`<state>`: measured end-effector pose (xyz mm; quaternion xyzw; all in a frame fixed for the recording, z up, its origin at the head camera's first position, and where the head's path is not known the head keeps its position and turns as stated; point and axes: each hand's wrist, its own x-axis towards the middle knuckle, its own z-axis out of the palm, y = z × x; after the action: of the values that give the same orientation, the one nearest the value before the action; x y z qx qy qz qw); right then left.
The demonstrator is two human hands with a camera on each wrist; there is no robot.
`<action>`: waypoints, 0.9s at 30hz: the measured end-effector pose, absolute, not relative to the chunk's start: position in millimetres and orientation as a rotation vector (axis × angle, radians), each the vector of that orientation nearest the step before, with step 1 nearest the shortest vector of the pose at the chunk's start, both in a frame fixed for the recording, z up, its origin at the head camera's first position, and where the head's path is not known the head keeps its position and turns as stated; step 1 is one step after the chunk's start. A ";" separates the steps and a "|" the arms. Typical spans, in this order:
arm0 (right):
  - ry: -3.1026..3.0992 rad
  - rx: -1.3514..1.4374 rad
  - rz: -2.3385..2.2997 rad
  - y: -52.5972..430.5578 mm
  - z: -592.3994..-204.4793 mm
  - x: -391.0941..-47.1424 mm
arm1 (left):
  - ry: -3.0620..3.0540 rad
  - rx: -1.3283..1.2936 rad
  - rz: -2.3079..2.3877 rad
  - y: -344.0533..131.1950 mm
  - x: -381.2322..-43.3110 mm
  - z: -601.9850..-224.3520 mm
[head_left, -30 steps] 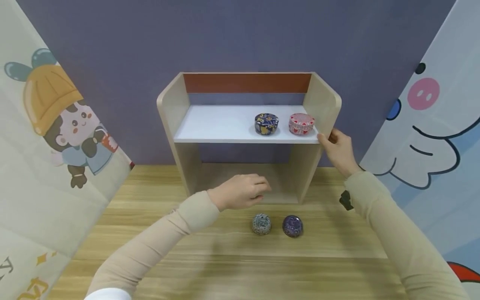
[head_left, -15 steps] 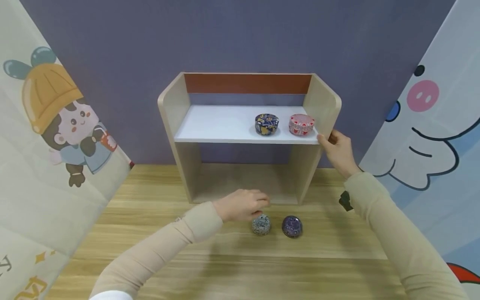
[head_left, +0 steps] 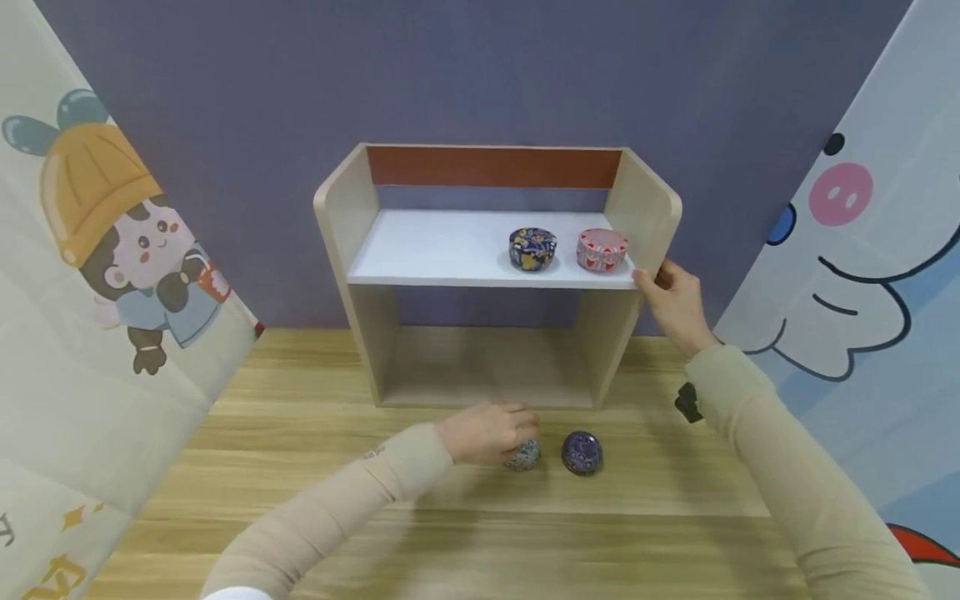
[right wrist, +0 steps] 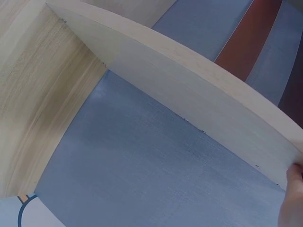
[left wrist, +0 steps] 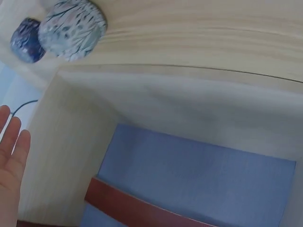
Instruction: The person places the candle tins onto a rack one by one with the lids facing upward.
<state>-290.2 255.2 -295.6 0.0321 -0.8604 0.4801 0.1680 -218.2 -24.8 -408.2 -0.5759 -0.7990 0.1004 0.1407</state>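
Left hand (head_left: 487, 431), released and gripping nothing, hangs just below the centre of the head view over a round tin with a blue-and-white leafy pattern (head_left: 527, 458), hiding part of its top; whether they touch cannot be told there. At the left edge of the left wrist view its fingers (left wrist: 20, 156) show straight and slightly apart, clear of that tin. Near the tin, to its right in the head view, a round dark purple patterned tin (head_left: 582, 453) lies on the light wood-grain table (head_left: 645, 542). Right hand (head_left: 675, 304), right of centre, grasps a pale wooden two-tier shelf unit (head_left: 487, 358) by its right side panel (head_left: 645, 200), thumb at the front edge, other fingers reaching behind; only part of the hand shows at the lower right of the right wrist view. On the white upper board (head_left: 435, 250), mid-frame, stand a round navy tin with yellow patterning (head_left: 532, 249) and, to its right, a round pink-and-red patterned tin (head_left: 602, 250), with a gap between them. Farther out, a plain blue-grey backdrop (head_left: 480, 75) fills the top, with a cartoon-printed cream cloth (head_left: 60, 400) at the left and a blue-and-white cartoon cloth (head_left: 885, 333) at the right
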 end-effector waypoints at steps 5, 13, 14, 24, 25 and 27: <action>-2.436 0.094 1.370 253.2 -295.9 -291.4 | -2.237 -1.660 0.358 -25.6 -220.8 -423.6; -2.450 0.097 1.345 255.1 -295.3 -290.8 | -2.138 -1.668 0.677 -16.1 -223.0 -443.2; -2.452 0.101 1.343 254.9 -295.7 -290.8 | -2.135 -1.663 0.709 -15.2 -222.8 -444.9; -2.431 0.066 1.363 255.3 -298.3 -291.5 | -2.130 -1.675 0.808 -9.7 -231.8 -467.9; -2.430 0.068 1.360 255.4 -298.2 -291.2 | -2.119 -1.679 0.820 -9.6 -233.0 -470.1; -2.433 0.063 1.356 255.6 -297.7 -290.2 | -2.100 -1.691 0.820 -8.9 -235.0 -473.9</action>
<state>-290.2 255.6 -297.7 0.0221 -0.8594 0.4791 0.1769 -235.0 -8.9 -473.9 -0.5921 -0.7355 0.2872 0.1611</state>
